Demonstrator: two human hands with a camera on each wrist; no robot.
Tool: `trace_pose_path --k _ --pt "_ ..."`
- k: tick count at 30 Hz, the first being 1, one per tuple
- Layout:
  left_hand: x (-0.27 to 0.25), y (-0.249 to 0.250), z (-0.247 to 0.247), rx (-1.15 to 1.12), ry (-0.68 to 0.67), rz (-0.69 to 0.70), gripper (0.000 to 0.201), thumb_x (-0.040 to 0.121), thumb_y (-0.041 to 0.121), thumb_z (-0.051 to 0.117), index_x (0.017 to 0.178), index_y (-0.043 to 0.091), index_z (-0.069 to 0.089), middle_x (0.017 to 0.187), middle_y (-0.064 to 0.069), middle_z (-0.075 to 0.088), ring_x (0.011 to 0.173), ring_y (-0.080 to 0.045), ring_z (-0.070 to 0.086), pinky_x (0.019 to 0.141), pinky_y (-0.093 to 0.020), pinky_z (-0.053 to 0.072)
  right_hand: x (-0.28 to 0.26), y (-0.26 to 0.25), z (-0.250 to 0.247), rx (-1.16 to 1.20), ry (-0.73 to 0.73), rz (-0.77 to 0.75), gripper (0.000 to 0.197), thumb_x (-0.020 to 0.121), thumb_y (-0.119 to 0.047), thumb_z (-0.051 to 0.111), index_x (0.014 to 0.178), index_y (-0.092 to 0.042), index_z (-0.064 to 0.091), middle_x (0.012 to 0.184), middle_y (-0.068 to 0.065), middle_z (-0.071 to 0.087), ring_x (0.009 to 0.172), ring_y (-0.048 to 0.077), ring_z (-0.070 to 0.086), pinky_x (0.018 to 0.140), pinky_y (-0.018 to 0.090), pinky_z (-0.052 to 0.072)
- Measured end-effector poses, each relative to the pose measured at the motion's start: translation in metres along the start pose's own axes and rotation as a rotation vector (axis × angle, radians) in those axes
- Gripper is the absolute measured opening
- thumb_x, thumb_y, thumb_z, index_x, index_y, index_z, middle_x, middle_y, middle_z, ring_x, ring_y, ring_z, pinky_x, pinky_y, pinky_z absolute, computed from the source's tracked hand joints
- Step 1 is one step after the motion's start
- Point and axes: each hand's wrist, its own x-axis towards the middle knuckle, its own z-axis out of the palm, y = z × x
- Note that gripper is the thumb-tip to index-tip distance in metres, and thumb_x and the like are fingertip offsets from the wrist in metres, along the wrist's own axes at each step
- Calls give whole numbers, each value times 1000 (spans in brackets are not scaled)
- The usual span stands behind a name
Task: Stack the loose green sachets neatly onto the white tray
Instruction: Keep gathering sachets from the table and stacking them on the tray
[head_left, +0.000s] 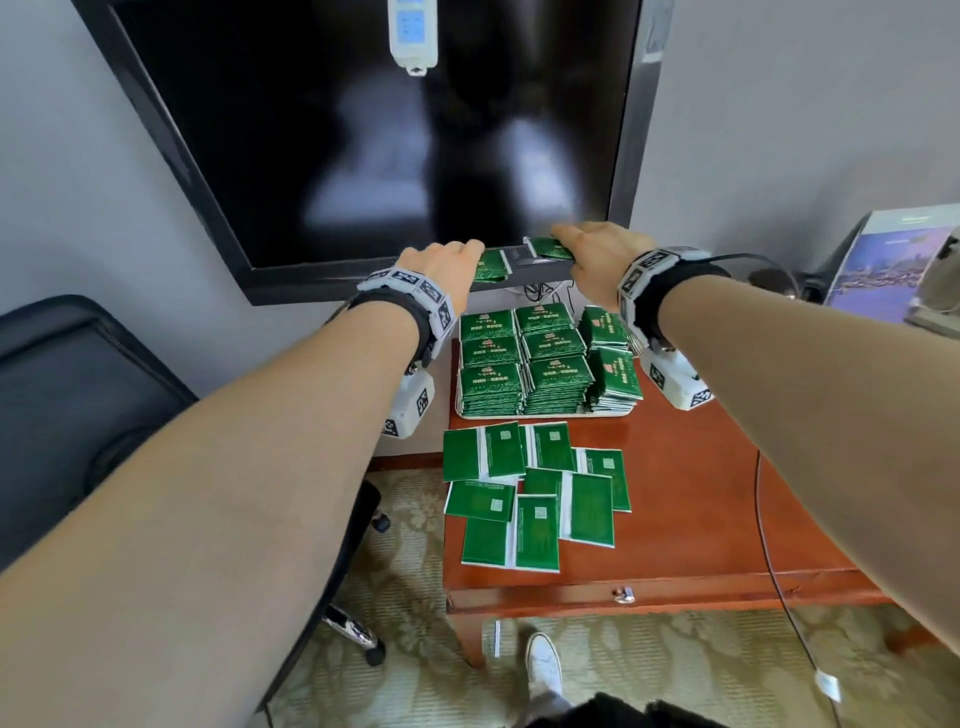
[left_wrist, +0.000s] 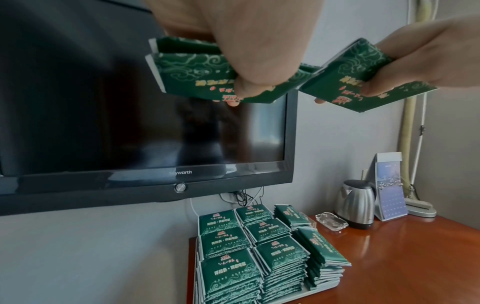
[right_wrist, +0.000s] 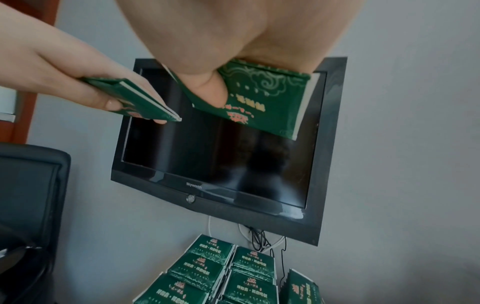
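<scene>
— Largest first?
— Black television (head_left: 374, 135), wall-mounted, screen dark. Below and to its right, red-brown wooden table (head_left: 691, 499). Left of table, black chair (head_left: 78, 405). Patterned carpet (head_left: 675, 670) beneath.

— On the table?
— White tray (head_left: 545, 414) at the far left end, near the wall. Packed with stacked sachets (head_left: 524, 364): six upright piles in two columns, plus two further piles at the right side, leaning. Nearer the front edge, loose green sachets (head_left: 535, 493) spread flat, overlapping, most showing plain backs. Further right along the wall, seen from the left wrist: steel kettle (left_wrist: 355, 203), standing calendar card (left_wrist: 391, 189), glass ashtray (left_wrist: 331, 223) just beside the tray's far corner.

— Hands?
— Both raised well above the tray, level with the television's lower bezel. Left hand (head_left: 441, 265) pinching a left bundle (left_wrist: 197, 76) of a few sachets, thumb on the printed face, fingers beneath. Right hand (head_left: 602, 254) likewise pinching a right bundle (right_wrist: 262, 98), thumb pressed on the printed face. Near corners of the two bundles very close; contact cannot be judged.

— Smaller items?
— White shoe (head_left: 543, 662) on the carpet by the table leg. Thin black cable (head_left: 763, 519) trailing across the table's right side and off the front edge.
</scene>
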Motion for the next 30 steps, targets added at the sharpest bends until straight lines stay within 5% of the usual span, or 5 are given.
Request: trace_pose_path --k 8,13,15,18,30 --pt "90 -5 80 -46 -184 -20 60 92 -2 50 148 16 35 140 -9 54 120 -33 56 93 -44 47 88 44 95 39 -153 0 48 95 -10 45 143 -13 42 135 14 55 119 36 56 94 43 49" --pt "116 9 148 -161 -286 -33 66 94 -4 50 154 18 30 145 -6 52 99 -23 58 90 -38 49 106 69 173 33 -336 -19 51 94 -4 44 144 -13 44 141 11 51 123 34 54 100 43 48" --pt "120 15 181 -188 -353 -23 76 90 -8 51 156 18 25 160 -5 32 120 -25 54 104 -46 45 106 73 205 33 -416 -42 57 93 -2 45 149 -12 39 147 12 47 132 34 47 108 44 43" --pt "124 24 225 -219 -426 0 90 85 -12 53 160 21 14 168 -3 4 152 -27 16 121 -53 22 101 78 246 20 -513 -38 69 93 1 47 156 -15 26 162 11 25 147 31 26 121 44 25" --pt "127 37 306 -193 -477 61 94 89 -10 43 160 22 -8 165 -2 -21 153 -21 -12 124 -53 0 93 79 314 -64 -572 -35 89 90 3 43 159 -27 -5 165 7 -18 152 30 -9 123 54 -2"
